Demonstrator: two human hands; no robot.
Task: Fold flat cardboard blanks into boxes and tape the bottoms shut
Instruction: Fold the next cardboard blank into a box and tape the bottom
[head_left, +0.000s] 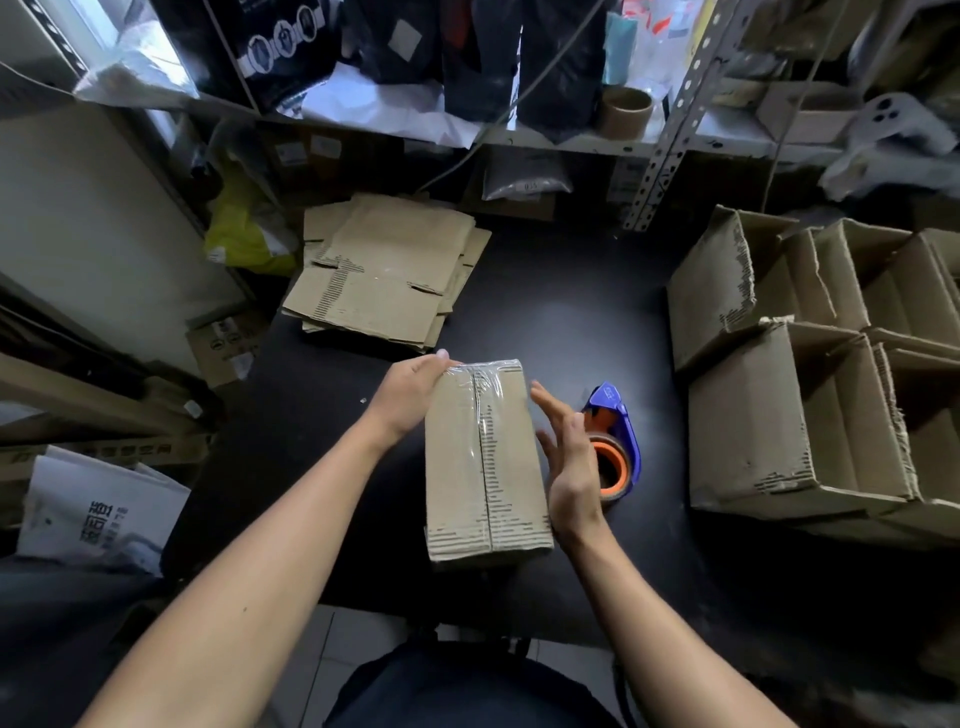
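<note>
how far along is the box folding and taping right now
Done: several folded boxes stacked at right. In hand: a box with clear tape along its seam, left hand gripping its far corner, right hand open beside it, tape dispenser set down. Left: a pile of flat blanks.

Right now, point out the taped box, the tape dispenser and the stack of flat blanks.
taped box (485, 462): head view, on its taped seam.
tape dispenser (621, 415): head view, on its blue body.
stack of flat blanks (384, 280): head view, on the top sheet.
</note>
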